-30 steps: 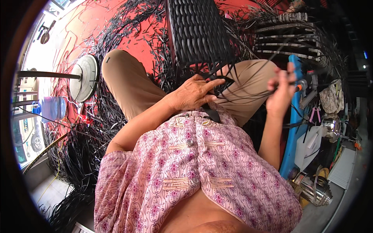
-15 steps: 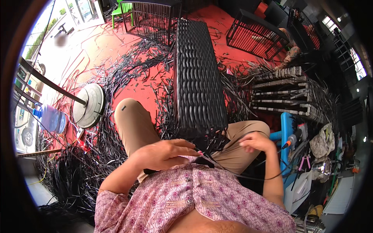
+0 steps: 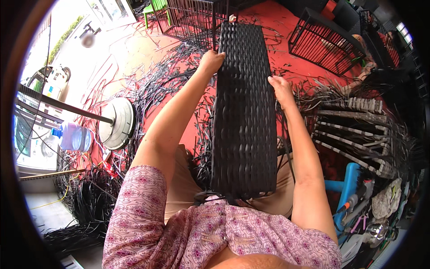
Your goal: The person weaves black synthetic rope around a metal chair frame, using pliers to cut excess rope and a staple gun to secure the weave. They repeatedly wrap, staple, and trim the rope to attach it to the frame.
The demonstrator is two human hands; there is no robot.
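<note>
My left hand [image 3: 211, 59] and right hand [image 3: 281, 86] gripped the black woven wicker panel [image 3: 244, 112] by its edges, fingers closed, steadying it across my lap.

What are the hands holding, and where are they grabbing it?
Both hands hold the long black woven wicker panel by its side edges near the far end: the left hand on its left edge, the right hand on its right edge.

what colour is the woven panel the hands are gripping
Black, in a ribbed weave: the woven panel, seen in the head view.
</note>
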